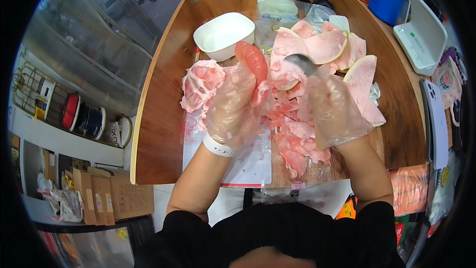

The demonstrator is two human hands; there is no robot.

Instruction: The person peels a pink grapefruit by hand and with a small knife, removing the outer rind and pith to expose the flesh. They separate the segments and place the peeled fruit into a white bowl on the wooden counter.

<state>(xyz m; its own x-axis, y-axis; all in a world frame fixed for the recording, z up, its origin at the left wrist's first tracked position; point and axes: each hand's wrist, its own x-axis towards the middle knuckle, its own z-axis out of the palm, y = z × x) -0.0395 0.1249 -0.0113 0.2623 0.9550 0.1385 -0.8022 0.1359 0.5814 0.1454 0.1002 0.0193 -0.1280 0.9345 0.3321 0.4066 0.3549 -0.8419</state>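
Observation:
My left hand [234, 108], in a clear plastic glove, holds a red pomelo segment [253, 59] upright, with some membrane hanging from it. In my right hand [329, 108], gloved too, is a blurred metal utensil [302, 62]; its rounded end looks like a spoon. A partly peeled pomelo [202, 83] rests left of my left hand, pale membrane over its flesh. Pink membrane scraps [297, 134] lie heaped below and between my hands. Thick pomelo rinds [327, 46] are piled beyond my right hand. A white plastic bowl [225, 33] stands beyond my left hand.
Raised wooden walls [163, 93] enclose the work surface. A white sheet [238, 163] lies under my left forearm. Plastic bags [277, 9] lie at the back. Along the right ledge are a phone [436, 123], an open white case [422, 37] and a blue box [388, 0].

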